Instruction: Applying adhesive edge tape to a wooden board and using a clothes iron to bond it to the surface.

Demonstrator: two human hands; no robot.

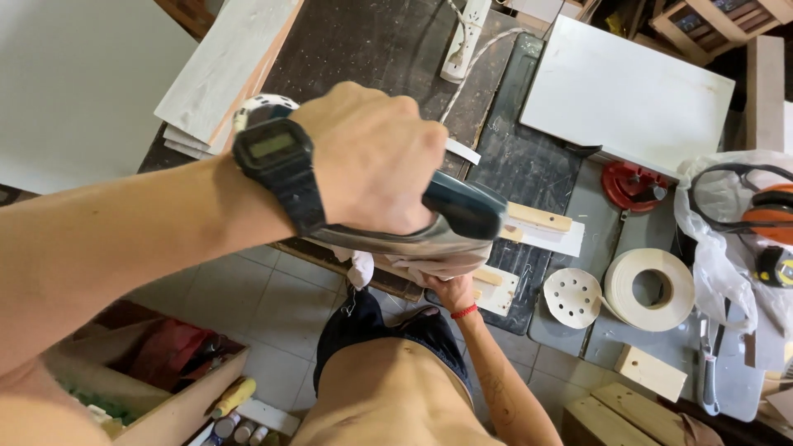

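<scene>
You stand in a woodworking workshop: a dark, scuffed workbench (529,157) carries stacked boards (223,74), a white panel (624,87), small wood offcuts (652,372), a roll of edge banding (652,289), a sanding disc (572,297), orange ear defenders (764,211) and a power strip (465,37)

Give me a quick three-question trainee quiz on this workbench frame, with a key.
1. True or false: the left hand grips a teal power tool.
2. What lies right beside the roll of pale tape on the bench? A) a perforated sanding disc B) a hammer C) a paint can
3. What does the right hand wear at the wrist?

Key: 1 true; 2 A; 3 a red band.
</scene>
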